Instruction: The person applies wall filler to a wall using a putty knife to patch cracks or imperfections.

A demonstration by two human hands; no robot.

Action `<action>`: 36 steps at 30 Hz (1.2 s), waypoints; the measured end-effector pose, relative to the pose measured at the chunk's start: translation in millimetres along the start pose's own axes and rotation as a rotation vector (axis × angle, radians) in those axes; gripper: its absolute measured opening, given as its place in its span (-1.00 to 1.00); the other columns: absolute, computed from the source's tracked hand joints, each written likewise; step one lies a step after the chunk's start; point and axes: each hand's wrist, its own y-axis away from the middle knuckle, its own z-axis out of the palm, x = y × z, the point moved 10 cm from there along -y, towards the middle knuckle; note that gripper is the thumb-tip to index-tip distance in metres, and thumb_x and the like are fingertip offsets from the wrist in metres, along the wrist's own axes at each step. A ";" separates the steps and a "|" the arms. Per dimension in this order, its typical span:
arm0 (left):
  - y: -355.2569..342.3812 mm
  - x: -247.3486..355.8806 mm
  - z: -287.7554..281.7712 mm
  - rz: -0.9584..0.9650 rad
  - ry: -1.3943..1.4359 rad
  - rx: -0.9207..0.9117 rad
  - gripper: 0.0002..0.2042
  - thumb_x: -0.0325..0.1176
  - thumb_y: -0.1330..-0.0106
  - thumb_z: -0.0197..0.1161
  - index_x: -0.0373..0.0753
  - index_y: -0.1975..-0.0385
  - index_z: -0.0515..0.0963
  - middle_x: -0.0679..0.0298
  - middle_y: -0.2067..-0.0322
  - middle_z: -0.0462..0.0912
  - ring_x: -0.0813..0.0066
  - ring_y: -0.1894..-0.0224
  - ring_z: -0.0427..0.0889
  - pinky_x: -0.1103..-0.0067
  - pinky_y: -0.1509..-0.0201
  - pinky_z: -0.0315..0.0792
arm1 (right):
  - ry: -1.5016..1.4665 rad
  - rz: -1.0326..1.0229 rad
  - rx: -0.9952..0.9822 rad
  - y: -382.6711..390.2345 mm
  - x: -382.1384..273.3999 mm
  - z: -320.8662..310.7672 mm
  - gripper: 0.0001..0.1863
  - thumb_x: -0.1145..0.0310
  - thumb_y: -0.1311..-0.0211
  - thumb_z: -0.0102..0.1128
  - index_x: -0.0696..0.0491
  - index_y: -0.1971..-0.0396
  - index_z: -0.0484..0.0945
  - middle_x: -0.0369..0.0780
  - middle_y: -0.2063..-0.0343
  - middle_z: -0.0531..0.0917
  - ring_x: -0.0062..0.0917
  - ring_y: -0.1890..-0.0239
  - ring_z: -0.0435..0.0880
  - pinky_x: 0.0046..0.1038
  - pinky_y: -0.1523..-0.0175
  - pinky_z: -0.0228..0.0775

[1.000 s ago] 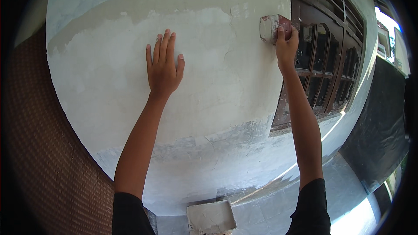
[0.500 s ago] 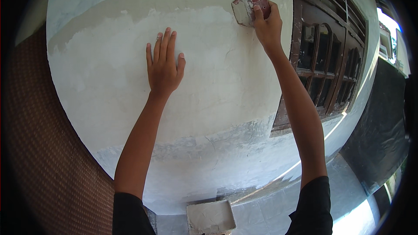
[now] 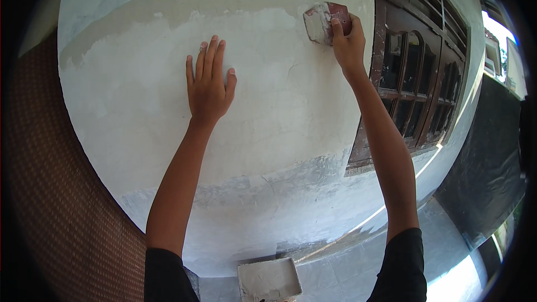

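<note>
My left hand [image 3: 210,81] lies flat against the pale, partly coated wall [image 3: 263,100], its fingers spread and nothing in it. Higher up and to the right, my right hand [image 3: 349,41] grips a dark red filling knife [image 3: 327,23], a flat scraper whose left part is smeared with whitish putty. The thumb rests on its near face, and the other fingers are mostly hidden behind it. The scraper is at the wall, left of the window. A greyer, damp-looking band of coating [image 3: 168,8] runs across the wall above my left hand.
A brown wooden window [image 3: 411,78] with glass panes and bars is set in the wall at right. Below, a shallow tray [image 3: 268,279] of putty stands near the grey tiled floor [image 3: 330,279]. A woven brown screen [image 3: 61,179] borders the left; a dark sheet [image 3: 484,151] hangs at far right.
My right hand and the scraper have moved slightly down and to the right along the wall. My left hand stays flat in nearly the same place.
</note>
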 end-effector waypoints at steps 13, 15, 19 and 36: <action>1.0 -0.9 -1.8 -0.003 -0.018 0.011 -0.42 -0.29 -0.39 0.03 -0.07 -0.44 0.17 0.33 -0.45 0.19 0.28 -0.48 0.15 0.11 -0.55 -0.10 | -0.116 0.087 0.070 35.9 23.0 -24.0 -0.61 0.30 -0.38 0.18 0.22 -0.06 0.44 0.03 0.13 0.64 -0.39 0.09 0.64 -0.37 -0.09 0.43; 0.6 1.5 -2.4 -0.003 -0.017 0.009 -0.42 -0.29 -0.39 0.03 -0.07 -0.44 0.17 0.33 -0.45 0.19 0.28 -0.48 0.15 0.11 -0.55 -0.11 | -0.046 0.286 0.288 30.7 67.9 -59.4 -0.60 0.29 -0.38 0.18 0.23 -0.08 0.44 -0.03 0.12 0.63 -0.40 0.11 0.64 -0.37 -0.04 0.45; 0.4 6.1 0.4 -0.016 -0.011 -0.001 -0.41 -0.30 -0.39 0.03 -0.06 -0.45 0.17 0.34 -0.45 0.18 0.27 -0.49 0.15 0.11 -0.55 -0.12 | -0.237 0.473 0.634 43.9 110.4 -104.5 -0.60 0.29 -0.39 0.18 0.23 -0.08 0.44 -0.10 0.12 0.61 -0.44 0.12 0.61 -0.42 -0.04 0.43; 13.0 -4.1 -6.1 -0.033 -0.028 -0.013 -0.42 -0.29 -0.40 0.01 -0.03 -0.45 0.17 0.36 -0.46 0.17 0.30 -0.50 0.12 0.11 -0.56 -0.15 | -0.164 0.057 0.194 40.9 -21.0 -32.6 -0.63 0.32 -0.40 0.14 0.24 -0.06 0.42 -0.01 0.15 0.64 -0.39 0.13 0.65 -0.39 -0.01 0.46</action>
